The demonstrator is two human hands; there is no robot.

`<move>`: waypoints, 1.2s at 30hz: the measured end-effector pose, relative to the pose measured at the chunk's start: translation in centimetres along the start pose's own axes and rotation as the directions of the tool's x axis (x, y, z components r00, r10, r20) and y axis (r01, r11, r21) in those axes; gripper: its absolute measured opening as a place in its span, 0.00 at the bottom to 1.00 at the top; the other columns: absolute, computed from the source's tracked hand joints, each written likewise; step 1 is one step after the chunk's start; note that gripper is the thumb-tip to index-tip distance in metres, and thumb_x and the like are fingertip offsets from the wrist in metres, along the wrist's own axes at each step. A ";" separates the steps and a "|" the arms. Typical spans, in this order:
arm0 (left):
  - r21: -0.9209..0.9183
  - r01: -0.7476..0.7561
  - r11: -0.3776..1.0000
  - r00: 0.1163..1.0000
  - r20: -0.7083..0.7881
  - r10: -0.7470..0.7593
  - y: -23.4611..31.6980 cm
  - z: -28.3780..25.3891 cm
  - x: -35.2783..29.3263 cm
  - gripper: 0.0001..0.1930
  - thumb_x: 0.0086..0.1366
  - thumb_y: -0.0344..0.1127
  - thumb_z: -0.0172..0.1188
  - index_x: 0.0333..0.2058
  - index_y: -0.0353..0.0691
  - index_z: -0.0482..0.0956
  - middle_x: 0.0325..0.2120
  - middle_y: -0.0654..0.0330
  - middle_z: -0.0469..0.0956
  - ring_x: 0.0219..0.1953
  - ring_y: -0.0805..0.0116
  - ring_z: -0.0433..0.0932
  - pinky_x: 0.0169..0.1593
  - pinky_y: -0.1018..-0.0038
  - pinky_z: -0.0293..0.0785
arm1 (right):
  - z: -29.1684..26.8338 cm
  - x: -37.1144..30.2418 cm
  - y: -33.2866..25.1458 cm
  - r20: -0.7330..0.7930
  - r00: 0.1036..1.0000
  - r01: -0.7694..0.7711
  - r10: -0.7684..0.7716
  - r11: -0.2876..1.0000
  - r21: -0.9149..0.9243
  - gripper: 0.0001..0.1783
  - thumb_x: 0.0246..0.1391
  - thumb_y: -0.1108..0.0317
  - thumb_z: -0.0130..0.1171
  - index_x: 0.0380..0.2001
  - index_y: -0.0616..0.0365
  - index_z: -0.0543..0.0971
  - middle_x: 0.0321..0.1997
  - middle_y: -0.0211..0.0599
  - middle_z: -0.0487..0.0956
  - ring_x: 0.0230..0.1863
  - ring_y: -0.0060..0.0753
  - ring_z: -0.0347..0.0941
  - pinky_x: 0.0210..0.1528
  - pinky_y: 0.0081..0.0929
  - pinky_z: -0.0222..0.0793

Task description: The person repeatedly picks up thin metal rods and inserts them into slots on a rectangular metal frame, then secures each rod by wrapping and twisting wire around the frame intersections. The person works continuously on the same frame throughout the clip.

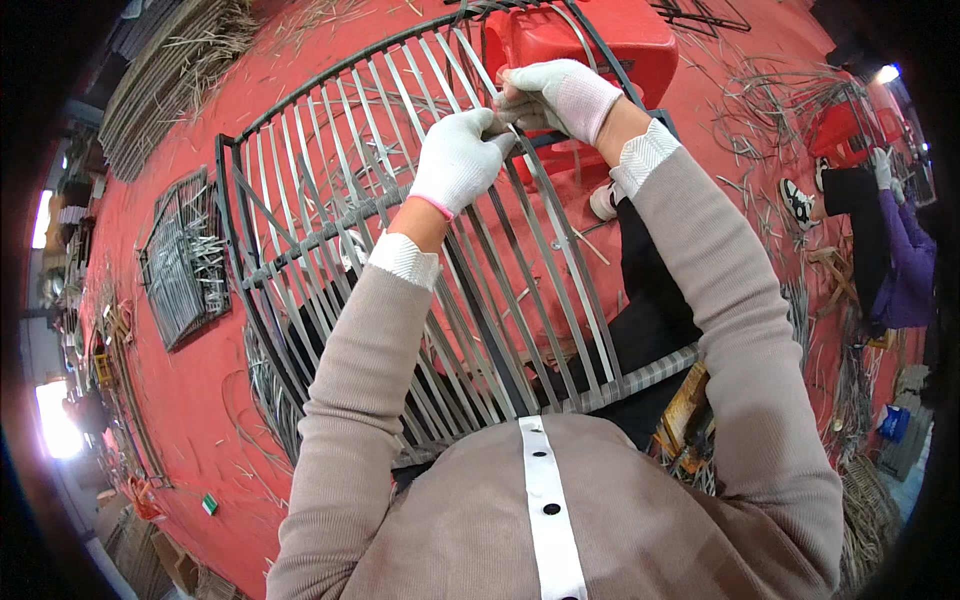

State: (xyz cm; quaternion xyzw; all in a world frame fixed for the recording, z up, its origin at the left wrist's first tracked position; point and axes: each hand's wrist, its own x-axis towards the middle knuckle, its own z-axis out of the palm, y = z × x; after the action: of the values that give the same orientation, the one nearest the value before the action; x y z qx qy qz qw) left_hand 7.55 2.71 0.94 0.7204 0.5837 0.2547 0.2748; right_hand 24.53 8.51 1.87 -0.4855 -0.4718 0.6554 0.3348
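A dark metal frame (226, 210) lies across my lap, with many flat grey strips (487, 255) running lengthwise over it. Strips wrapped around its near rail (640, 378) and middle bar (345, 222) form grey bands. My left hand (458, 165), in a white glove with a pink cuff, pinches a strip toward the frame's far right part. Close by on the right, my gloved right hand (570, 98) has its fingers closed on the same strip, their tips bare. The gloves partly hide the gripped section.
A red plastic stool (640, 50) stands beyond my right hand. Another strip-covered frame (185, 265) lies on the red floor at left, near stacked bundles (165, 85). Loose strips (775, 115) litter the right, where a person in purple (905, 265) works.
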 end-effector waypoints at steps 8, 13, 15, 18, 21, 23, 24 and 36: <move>-0.158 -0.066 0.985 0.996 -0.075 0.055 0.1 0.7 -0.6 0.13 0.65 0.35 0.65 0.44 0.33 0.84 0.32 0.50 0.86 0.34 0.67 0.85 0.42 0.70 0.79 | 0.0 2.4 1.3 -0.111 0.991 -0.087 0.080 0.995 -0.056 0.14 0.64 0.63 0.57 0.35 0.64 0.84 0.35 0.42 0.85 0.32 0.29 0.82 0.39 0.26 0.81; -0.144 -0.031 0.989 0.996 -0.090 0.019 0.3 1.7 -1.2 0.13 0.63 0.35 0.68 0.44 0.37 0.86 0.32 0.52 0.87 0.36 0.68 0.87 0.43 0.73 0.80 | 0.6 4.2 1.6 -0.175 0.974 -0.183 0.143 0.954 -0.239 0.14 0.64 0.63 0.57 0.34 0.64 0.84 0.33 0.40 0.84 0.31 0.30 0.80 0.36 0.27 0.79; -0.044 -0.092 0.995 0.988 -0.131 0.085 0.9 2.3 -1.3 0.14 0.63 0.38 0.68 0.44 0.38 0.86 0.31 0.51 0.86 0.35 0.65 0.87 0.42 0.72 0.79 | 0.5 3.0 0.9 -0.133 0.981 -0.172 0.139 0.944 -0.283 0.16 0.65 0.61 0.56 0.36 0.64 0.84 0.34 0.38 0.84 0.32 0.30 0.80 0.39 0.31 0.78; 0.090 -0.029 0.996 0.992 -0.119 0.039 1.9 2.4 -0.7 0.13 0.61 0.44 0.67 0.37 0.42 0.88 0.30 0.52 0.85 0.34 0.56 0.85 0.40 0.64 0.79 | 0.2 0.0 0.3 -0.081 0.996 -0.034 0.031 0.998 -0.046 0.19 0.68 0.57 0.53 0.42 0.64 0.83 0.39 0.39 0.84 0.37 0.31 0.81 0.46 0.33 0.77; -0.021 0.189 0.982 0.962 0.205 -0.181 1.9 1.0 1.7 0.14 0.64 0.42 0.67 0.36 0.34 0.86 0.23 0.58 0.82 0.24 0.68 0.80 0.33 0.69 0.75 | -0.7 -4.0 3.1 -0.365 0.884 0.404 -0.294 0.872 0.277 0.23 0.70 0.51 0.50 0.40 0.62 0.81 0.41 0.42 0.84 0.42 0.33 0.82 0.50 0.31 0.77; -0.214 0.336 0.917 0.860 0.468 -0.206 1.4 -0.1 3.3 0.14 0.65 0.42 0.67 0.37 0.34 0.86 0.23 0.63 0.81 0.23 0.75 0.75 0.29 0.74 0.72 | -0.1 -5.5 6.9 -0.666 0.746 0.168 -0.021 0.973 0.158 0.19 0.67 0.56 0.56 0.31 0.63 0.81 0.28 0.34 0.80 0.32 0.28 0.77 0.40 0.26 0.75; -0.262 0.426 0.866 0.800 0.556 -0.226 1.1 -0.5 3.9 0.14 0.65 0.42 0.67 0.37 0.34 0.86 0.23 0.64 0.81 0.23 0.77 0.74 0.28 0.75 0.71 | 0.1 -6.4 9.0 -0.538 0.762 0.228 -0.361 0.926 -0.300 0.17 0.65 0.58 0.58 0.31 0.64 0.81 0.27 0.36 0.81 0.32 0.35 0.78 0.40 0.32 0.75; 0.054 -0.330 0.942 0.898 -0.290 0.331 1.1 3.3 -1.4 0.09 0.63 0.39 0.67 0.37 0.40 0.85 0.31 0.53 0.84 0.34 0.54 0.85 0.38 0.65 0.80 | 0.9 -1.8 -3.6 -0.081 0.997 -0.020 -0.008 0.941 -0.338 0.18 0.63 0.61 0.49 0.33 0.60 0.86 0.31 0.42 0.85 0.34 0.34 0.79 0.42 0.32 0.73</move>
State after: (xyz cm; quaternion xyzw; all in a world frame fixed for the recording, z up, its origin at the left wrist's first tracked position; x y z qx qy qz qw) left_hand 10.34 0.85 -0.75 0.7633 0.4878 0.4010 0.1361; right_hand 24.11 7.81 5.92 -0.5634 -0.5618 0.5456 0.2632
